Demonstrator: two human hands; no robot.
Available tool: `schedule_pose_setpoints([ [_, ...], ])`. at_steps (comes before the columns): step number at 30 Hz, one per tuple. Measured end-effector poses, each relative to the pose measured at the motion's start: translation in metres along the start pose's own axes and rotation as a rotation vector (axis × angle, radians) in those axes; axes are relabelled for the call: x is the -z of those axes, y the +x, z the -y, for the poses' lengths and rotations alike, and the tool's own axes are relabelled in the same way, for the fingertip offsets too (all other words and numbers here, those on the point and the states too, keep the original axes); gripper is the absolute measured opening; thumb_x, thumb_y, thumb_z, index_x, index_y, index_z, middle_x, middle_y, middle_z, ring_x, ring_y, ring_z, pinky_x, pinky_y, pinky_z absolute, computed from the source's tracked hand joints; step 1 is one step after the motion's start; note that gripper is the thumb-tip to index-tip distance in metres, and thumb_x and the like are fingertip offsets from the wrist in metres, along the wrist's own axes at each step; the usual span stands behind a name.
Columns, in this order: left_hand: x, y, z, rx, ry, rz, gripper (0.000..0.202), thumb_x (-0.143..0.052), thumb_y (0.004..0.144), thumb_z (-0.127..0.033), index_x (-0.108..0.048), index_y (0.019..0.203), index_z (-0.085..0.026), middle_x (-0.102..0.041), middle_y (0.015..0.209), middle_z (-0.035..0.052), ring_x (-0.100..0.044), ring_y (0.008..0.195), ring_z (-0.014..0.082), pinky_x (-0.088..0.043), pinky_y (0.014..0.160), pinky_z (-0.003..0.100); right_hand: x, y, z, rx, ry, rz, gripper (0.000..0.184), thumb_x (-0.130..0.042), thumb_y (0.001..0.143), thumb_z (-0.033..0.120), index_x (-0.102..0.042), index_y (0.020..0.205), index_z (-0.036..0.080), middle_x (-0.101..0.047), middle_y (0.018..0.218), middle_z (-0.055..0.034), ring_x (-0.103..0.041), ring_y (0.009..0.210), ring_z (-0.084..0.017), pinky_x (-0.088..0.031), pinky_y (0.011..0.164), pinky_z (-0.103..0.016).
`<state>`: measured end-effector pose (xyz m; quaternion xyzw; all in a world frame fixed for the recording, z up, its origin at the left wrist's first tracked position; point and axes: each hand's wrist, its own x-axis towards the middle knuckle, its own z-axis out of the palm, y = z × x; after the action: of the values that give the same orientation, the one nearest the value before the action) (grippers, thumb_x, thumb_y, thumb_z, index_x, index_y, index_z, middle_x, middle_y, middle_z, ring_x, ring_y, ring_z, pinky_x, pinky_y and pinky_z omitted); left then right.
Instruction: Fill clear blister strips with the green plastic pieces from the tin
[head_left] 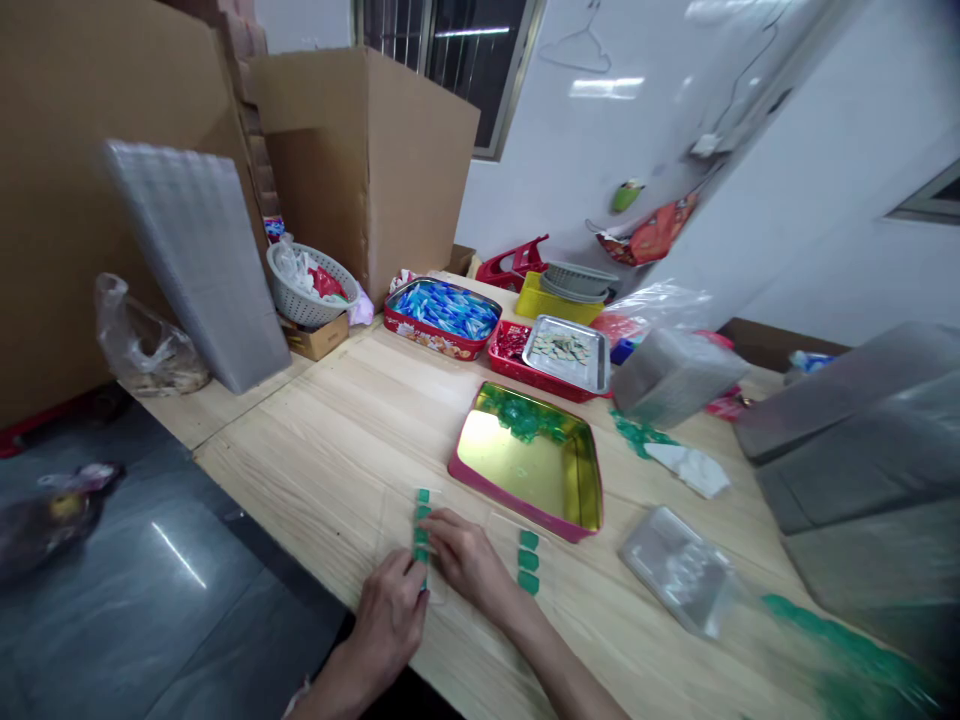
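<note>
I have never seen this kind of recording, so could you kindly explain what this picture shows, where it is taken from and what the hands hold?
There is no machine: a person works with bare hands, and the one picture comes from a camera on their head, looking forward and down. The left hand and right hand meet at the near edge of a wooden table, over a row of small green pieces; whether either grips one is hidden. A second short row lies beside them. Behind stands a gold tin with more green bits, then a red tin of blue pieces and a metal tray.
</note>
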<state>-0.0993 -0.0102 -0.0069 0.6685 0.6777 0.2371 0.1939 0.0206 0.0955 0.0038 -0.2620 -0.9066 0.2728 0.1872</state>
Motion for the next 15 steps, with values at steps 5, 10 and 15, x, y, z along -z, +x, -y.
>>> schedule_pose_setpoints([
  [5,0.002,-0.008,-0.001,0.023,-0.01,0.008,0.015,-0.041,0.079,-0.01,-0.053,0.076,-0.019,-0.057,0.084,0.0057,-0.053,0.081,0.0189,-0.042,0.071,0.03,-0.005,-0.022,-0.004,-0.123,0.208,-0.155,0.026,-0.043,0.083,0.007,-0.064,0.093,0.018,-0.063,0.084,-0.0056,-0.059,0.078,-0.016,-0.046,0.071,-0.026],
  [10,0.0,-0.011,0.0,0.013,0.001,0.007,0.015,-0.042,0.077,-0.009,-0.053,0.075,-0.019,-0.057,0.082,0.0056,-0.054,0.08,0.0194,-0.044,0.07,0.031,-0.01,-0.011,-0.003,-0.04,0.097,-0.059,0.028,-0.044,0.08,0.004,-0.064,0.093,0.019,-0.062,0.084,-0.005,-0.057,0.08,-0.016,-0.045,0.071,-0.026],
  [15,-0.003,-0.012,0.003,0.042,-0.021,-0.073,0.014,-0.047,0.072,-0.008,-0.055,0.075,-0.019,-0.055,0.108,0.0115,-0.056,0.094,0.0216,-0.047,0.079,0.034,-0.013,-0.003,-0.007,-0.041,-0.02,0.001,0.027,-0.045,0.078,0.002,-0.065,0.085,0.018,-0.062,0.076,-0.0038,-0.057,0.072,-0.015,-0.042,0.065,-0.023],
])
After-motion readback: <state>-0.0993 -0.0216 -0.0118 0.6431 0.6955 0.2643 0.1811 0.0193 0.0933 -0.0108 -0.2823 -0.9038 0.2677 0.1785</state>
